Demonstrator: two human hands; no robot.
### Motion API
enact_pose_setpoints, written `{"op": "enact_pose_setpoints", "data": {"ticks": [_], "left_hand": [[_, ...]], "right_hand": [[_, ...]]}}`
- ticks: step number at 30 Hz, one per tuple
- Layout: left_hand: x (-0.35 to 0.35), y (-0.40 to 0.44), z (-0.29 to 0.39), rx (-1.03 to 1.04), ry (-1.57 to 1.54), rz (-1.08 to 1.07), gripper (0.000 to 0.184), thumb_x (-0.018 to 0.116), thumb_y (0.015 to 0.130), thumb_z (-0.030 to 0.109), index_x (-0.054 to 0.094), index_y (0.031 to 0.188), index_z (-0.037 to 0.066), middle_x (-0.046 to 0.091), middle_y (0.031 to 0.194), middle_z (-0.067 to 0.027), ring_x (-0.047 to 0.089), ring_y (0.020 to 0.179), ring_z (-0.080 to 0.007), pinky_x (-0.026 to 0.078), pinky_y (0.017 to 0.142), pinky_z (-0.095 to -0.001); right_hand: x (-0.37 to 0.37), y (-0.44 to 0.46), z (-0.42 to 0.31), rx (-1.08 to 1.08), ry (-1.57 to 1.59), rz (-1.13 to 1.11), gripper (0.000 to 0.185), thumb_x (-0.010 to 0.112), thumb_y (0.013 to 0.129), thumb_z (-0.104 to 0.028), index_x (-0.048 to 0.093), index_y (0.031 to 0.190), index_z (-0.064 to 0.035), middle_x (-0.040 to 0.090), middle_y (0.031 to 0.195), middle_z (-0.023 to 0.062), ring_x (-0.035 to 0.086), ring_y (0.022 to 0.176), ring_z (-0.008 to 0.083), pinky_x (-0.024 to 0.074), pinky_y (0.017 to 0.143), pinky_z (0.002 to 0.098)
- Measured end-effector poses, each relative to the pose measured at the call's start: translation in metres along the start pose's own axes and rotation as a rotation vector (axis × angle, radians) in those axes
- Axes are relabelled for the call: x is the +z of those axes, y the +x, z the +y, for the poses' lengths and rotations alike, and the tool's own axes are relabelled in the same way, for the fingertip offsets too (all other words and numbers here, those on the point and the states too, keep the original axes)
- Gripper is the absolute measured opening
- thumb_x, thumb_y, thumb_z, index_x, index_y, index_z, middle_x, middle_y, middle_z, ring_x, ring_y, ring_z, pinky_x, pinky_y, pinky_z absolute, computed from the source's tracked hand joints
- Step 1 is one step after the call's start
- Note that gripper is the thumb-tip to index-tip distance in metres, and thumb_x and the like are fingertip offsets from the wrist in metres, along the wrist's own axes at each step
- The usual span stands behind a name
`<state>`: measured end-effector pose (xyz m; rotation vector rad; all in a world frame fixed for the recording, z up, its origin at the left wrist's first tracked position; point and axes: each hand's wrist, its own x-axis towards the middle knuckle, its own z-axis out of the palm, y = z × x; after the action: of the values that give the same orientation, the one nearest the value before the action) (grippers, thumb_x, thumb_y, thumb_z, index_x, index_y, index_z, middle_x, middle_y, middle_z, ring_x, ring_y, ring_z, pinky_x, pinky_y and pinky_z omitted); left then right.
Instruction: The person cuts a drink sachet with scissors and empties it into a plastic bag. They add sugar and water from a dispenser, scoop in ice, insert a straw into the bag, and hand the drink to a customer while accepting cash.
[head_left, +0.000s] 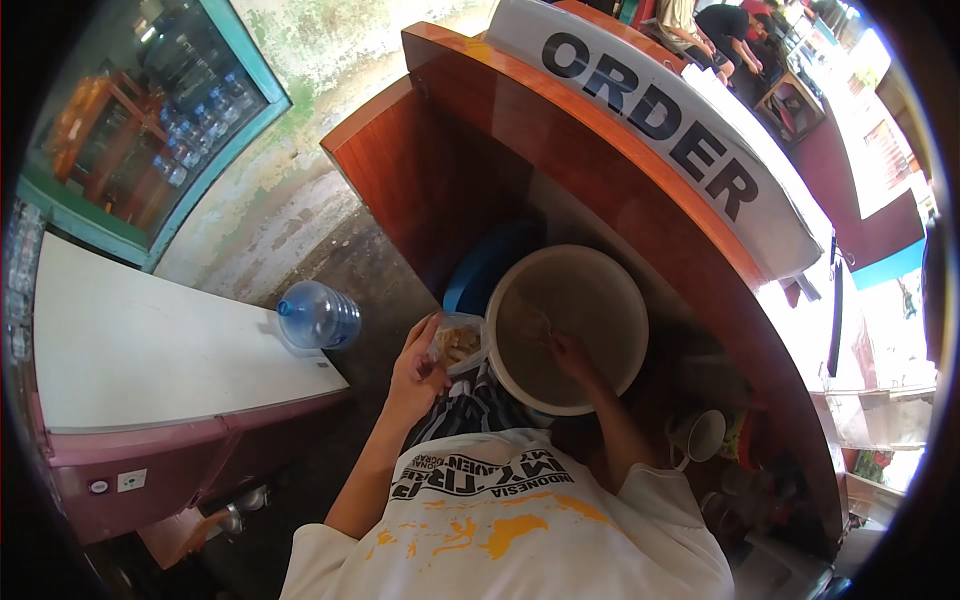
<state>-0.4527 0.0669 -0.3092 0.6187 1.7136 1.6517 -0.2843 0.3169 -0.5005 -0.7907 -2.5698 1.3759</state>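
Note:
My left hand (416, 368) is closed on the side of a clear plastic bag (476, 327) with light brown pieces of food in it. The bag is beside the left rim of a large round whitish tub (641, 318). Inside that tub, my right hand (570, 354) reaches down with its fingers drawn together. A thin, pale, see-through shape shows at its fingertips, too faint to name. The tub's inside looks greyish brown and dim. Behind the tub, a blue basin (468, 283) is partly hidden.
A wooden counter (620, 150) with an ORDER sign (650, 125) curves around the front and right. On the left, a large blue water bottle (320, 315) lies at the edge of a white-topped chest (160, 340). A white mug (697, 435) is at right. People are beyond the counter.

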Motion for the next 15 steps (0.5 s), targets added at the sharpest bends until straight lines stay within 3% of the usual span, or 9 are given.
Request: {"op": "enact_pose_setpoints", "data": {"ticks": [4, 7, 10, 13, 15], "left_hand": [[0.000, 0.000, -0.002, 0.003, 0.011, -0.005, 0.075, 0.043, 0.070, -0.016, 0.035, 0.141, 0.007, 0.030, 0.144, -0.0051, 0.056, 0.066, -0.0091, 0.043, 0.052, -0.0199], [0.002, 0.003, 0.000, -0.019, 0.005, -0.011, 0.077, 0.043, 0.069, -0.016, 0.035, 0.142, 0.006, 0.030, 0.143, -0.0055, 0.056, 0.066, -0.0094, 0.044, 0.051, -0.0198], [0.002, 0.005, -0.003, -0.008, -0.011, -0.026, 0.077, 0.043, 0.068, -0.016, 0.034, 0.142, 0.006, 0.030, 0.144, -0.0058, 0.056, 0.067, -0.0099, 0.044, 0.051, -0.0197], [0.001, 0.007, -0.006, -0.005, -0.007, -0.042, 0.077, 0.044, 0.068, -0.016, 0.034, 0.142, 0.006, 0.029, 0.144, -0.0062, 0.056, 0.067, -0.0103, 0.043, 0.051, -0.0195], [0.001, 0.009, -0.008, -0.007, -0.006, -0.052, 0.077, 0.044, 0.068, -0.016, 0.035, 0.141, 0.005, 0.029, 0.143, -0.0064, 0.056, 0.067, -0.0105, 0.043, 0.050, -0.0192]], "right_hand": [[-0.013, -0.003, 0.000, 0.018, 0.183, -0.031, 0.025, 0.052, 0.095, -0.024, 0.060, 0.091, -0.0009, 0.060, 0.071, 0.0064, 0.056, 0.067, 0.0123, 0.0460, 0.064, 0.0308], [-0.026, -0.009, 0.001, 0.170, 0.290, -0.064, 0.025, 0.054, 0.095, -0.023, 0.060, 0.086, 0.0002, 0.054, 0.067, 0.0006, 0.049, 0.068, 0.0054, 0.0443, 0.061, 0.0266], [-0.059, -0.017, -0.036, 0.097, 0.145, -0.070, 0.026, 0.054, 0.094, -0.021, 0.059, 0.081, -0.0001, 0.051, 0.066, -0.0010, 0.048, 0.066, 0.0042, 0.0430, 0.059, 0.0244], [-0.087, -0.022, -0.052, 0.095, 0.139, -0.128, 0.025, 0.054, 0.094, -0.024, 0.063, 0.095, 0.0002, 0.060, 0.071, 0.0073, 0.054, 0.067, 0.0095, 0.0445, 0.062, 0.0291], [-0.109, -0.023, -0.082, 0.003, 0.159, -0.139, 0.024, 0.055, 0.093, -0.022, 0.063, 0.093, 0.0001, 0.060, 0.069, 0.0075, 0.055, 0.065, 0.0092, 0.0439, 0.059, 0.0293]]}}
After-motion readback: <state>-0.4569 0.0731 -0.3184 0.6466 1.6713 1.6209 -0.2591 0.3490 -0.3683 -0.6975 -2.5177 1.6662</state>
